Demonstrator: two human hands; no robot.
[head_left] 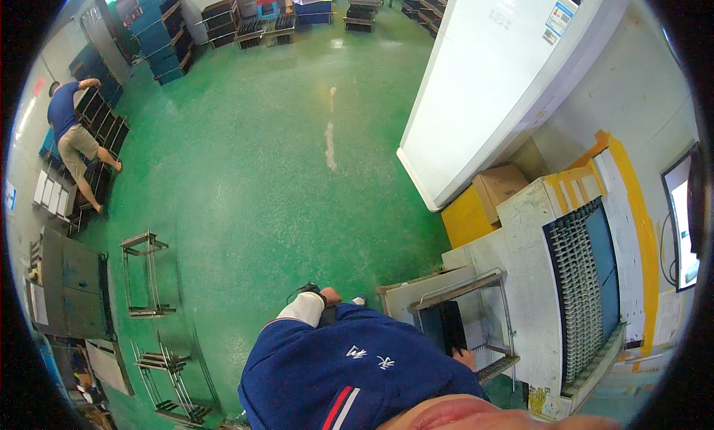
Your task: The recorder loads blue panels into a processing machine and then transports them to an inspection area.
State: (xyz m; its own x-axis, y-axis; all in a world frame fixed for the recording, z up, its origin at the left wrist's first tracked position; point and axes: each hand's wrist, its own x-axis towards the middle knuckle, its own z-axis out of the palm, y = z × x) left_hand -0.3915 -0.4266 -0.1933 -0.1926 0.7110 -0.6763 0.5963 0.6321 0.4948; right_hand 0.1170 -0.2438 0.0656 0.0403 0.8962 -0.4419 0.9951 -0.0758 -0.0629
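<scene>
My left hand [331,295] hangs in front of my body, below a white sleeve and a black band at the wrist. Its fingers are too small and partly hidden to make out, and a dark patch lies just beside it. To the right, my right hand [465,358] is at the lower edge of a black panel [451,324], fingers closed against it. That panel stands upright inside a metal-framed rack [506,318] with a slotted lower rail. My blue shirt hides most of my right arm.
Right of the rack stands a white machine [524,281] with a ribbed conveyor opening [576,296]. Beyond it are a cardboard box [502,188] and a tall white cabinet [476,80]. Metal frames [149,274] stand at left on the green floor. A person [71,132] bends over racks far left.
</scene>
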